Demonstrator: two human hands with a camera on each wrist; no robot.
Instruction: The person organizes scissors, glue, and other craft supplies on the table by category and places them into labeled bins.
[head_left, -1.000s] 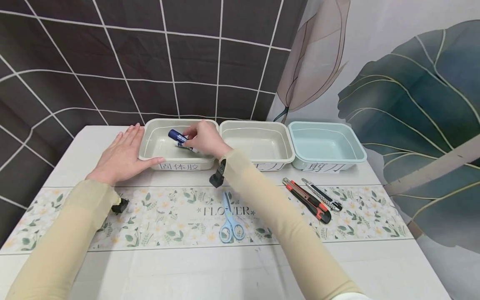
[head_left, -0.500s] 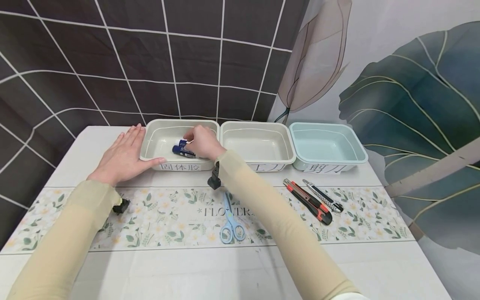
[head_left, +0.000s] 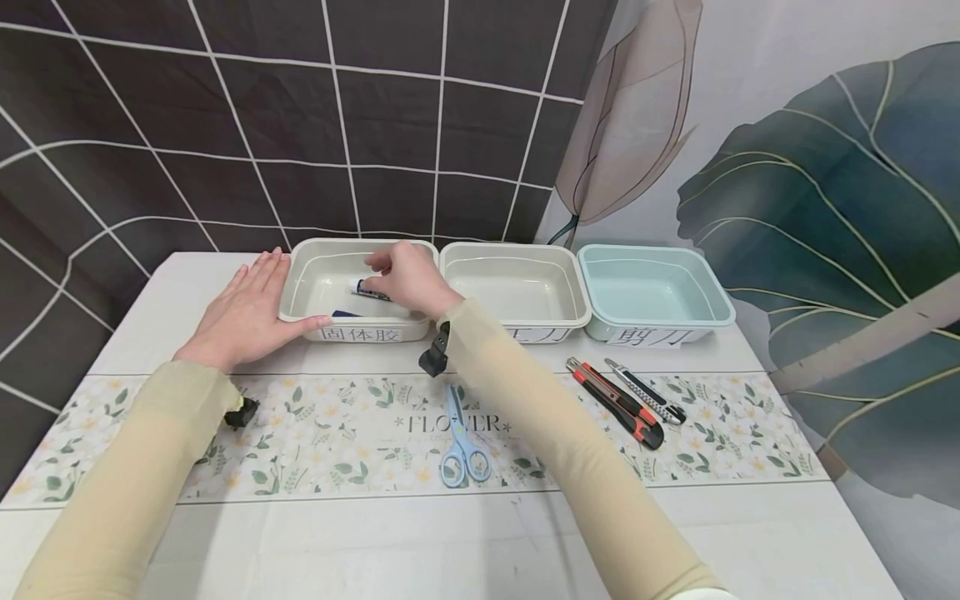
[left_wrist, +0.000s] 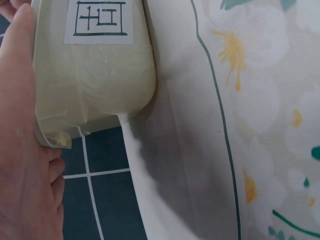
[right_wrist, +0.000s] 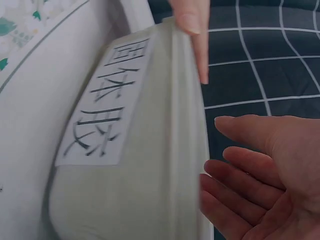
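Note:
My left hand point(head_left: 243, 308) lies with straight fingers along the left side of a cream bin point(head_left: 367, 333), its thumb over the front rim. In the left wrist view that hand point(left_wrist: 22, 115) presses against the bin's side. Over the same bin is my right hand point(head_left: 412, 279), with nothing held. Seen from the right wrist, the hand point(right_wrist: 265, 170) has relaxed fingers, thumb apart, just past the rim. Inside the bin lies a glue stick point(head_left: 369, 290) with a white end, partly hidden by the right hand. A second, navy glue stick point(head_left: 345, 314) shows just above the front rim.
A second cream bin point(head_left: 517, 320) and a light blue bin point(head_left: 660, 320), both labelled, stand to the right. Blue-handled scissors point(head_left: 461, 442), a red and black utility knife point(head_left: 615, 402) and a silver utility knife point(head_left: 645, 390) lie on the table in front.
My right hand lowered the glue stick into the cream bin and let go, then rose slightly. The glue sticks now lie apart. The left hand stayed in place.

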